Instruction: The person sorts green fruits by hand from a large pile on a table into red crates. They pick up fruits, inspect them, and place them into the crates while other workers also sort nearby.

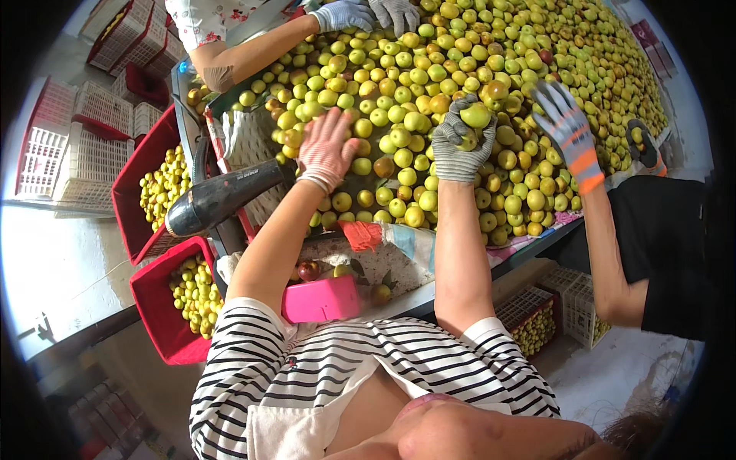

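Observation:
My left hand [326,148], in a thin red-and-white striped glove, lies palm down on the near left part of a broad heap of yellow-green jujubes [402,123]. Its fingers are a little apart and no fruit shows in its grip. In a grey striped glove, my right hand [463,146] is turned palm up above the heap. Its fingers curl around a green jujube [476,115], with another jujube [467,140] lower in the palm. Any further fruit in that hand is hidden.
A black hair dryer [224,198] points at the heap beside my left wrist. Red-lined crates [155,299] with jujubes stand left. A pink box [320,299] sits before my chest. Co-workers' gloved hands [345,15] work opposite and another gloved hand [566,129] at right.

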Demonstrator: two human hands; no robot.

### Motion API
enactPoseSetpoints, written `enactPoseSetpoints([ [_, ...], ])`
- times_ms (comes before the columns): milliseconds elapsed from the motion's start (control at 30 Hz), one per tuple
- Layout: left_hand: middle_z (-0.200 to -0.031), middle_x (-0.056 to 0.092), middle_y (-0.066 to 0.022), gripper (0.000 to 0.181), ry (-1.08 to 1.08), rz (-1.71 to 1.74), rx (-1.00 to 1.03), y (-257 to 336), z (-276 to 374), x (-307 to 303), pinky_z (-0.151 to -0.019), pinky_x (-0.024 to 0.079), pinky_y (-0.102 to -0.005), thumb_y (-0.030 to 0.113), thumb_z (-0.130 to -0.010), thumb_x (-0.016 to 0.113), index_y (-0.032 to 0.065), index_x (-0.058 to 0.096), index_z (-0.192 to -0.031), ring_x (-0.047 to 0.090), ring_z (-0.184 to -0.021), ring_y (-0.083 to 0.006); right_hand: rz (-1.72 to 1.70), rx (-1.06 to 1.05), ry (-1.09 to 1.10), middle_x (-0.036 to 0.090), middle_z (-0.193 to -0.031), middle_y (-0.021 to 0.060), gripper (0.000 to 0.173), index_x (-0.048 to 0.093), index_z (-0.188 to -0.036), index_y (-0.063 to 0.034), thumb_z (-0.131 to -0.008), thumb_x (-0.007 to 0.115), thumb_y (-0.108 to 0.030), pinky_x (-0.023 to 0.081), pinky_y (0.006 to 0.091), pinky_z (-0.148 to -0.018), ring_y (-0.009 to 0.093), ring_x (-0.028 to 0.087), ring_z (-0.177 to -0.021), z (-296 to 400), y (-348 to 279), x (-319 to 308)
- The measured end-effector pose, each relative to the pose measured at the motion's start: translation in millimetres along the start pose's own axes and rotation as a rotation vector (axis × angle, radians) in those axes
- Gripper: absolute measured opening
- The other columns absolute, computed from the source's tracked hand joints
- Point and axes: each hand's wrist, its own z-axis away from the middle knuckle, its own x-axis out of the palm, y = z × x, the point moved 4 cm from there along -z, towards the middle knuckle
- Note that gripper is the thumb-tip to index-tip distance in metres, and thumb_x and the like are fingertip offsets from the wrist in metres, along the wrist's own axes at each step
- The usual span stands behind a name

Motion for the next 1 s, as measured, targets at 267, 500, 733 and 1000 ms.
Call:
enactPoseSetpoints([
  [267, -0.135, 0.043, -0.0277, 0.066, 0.187, -0.096, -0.161, -34, 61, -7, -0.099, 0.036, -0.0558, 0.022, -0.077, 0.065, 0.0008, 0.044, -0.135, 0.044, -0.116, -0.0483, 0.068, -0.064, -0.029, 0.061, -0.100, 0.0133, 0.052, 0.054, -0.122, -0.0031, -0.094, 0.049, -0.048, 0.041, 0.0254, -0.051, 0.016, 0.054, -0.068, 1, 5, 0],
  [500, -0.141, 0.044, -0.0211, 0.068, -0.232, 0.431, 0.551, 141, 32, -11, -0.112, 0.029, -0.0481, 0.037, -0.084, 0.062, 0.0012, 0.042, -0.138, 0.041, -0.131, -0.0375, -0.016, 0.072, -0.160, 0.061, -0.102, 0.0116, 0.064, 0.051, -0.120, -0.0047, -0.090, 0.053, -0.062, 0.040, 0.0247, -0.050, 0.014, 0.049, -0.064, 3, 1, 11],
  [733, -0.145, 0.044, -0.0139, 0.051, -0.285, 0.353, 0.543, 112, -18, 22, -0.118, 0.016, -0.0481, 0.036, -0.095, 0.047, 0.0107, 0.045, -0.139, 0.032, -0.139, -0.0330, 0.029, 0.017, -0.106, 0.060, -0.099, 0.0088, 0.056, 0.053, -0.116, -0.0032, -0.089, 0.059, -0.051, 0.040, 0.0245, -0.049, 0.013, 0.049, -0.059, 2, -7, 8],
  [1000, -0.148, 0.039, -0.0131, 0.053, -0.078, 0.074, 0.149, 32, -46, 15, -0.114, 0.024, -0.0448, 0.032, -0.094, 0.049, 0.0092, 0.042, -0.141, 0.034, -0.138, -0.0341, 0.020, -0.069, 0.113, 0.062, -0.094, 0.0109, 0.058, 0.058, -0.112, -0.0060, -0.091, 0.051, -0.059, 0.041, 0.0273, -0.050, 0.017, 0.052, -0.066, 3, -9, -11],
])
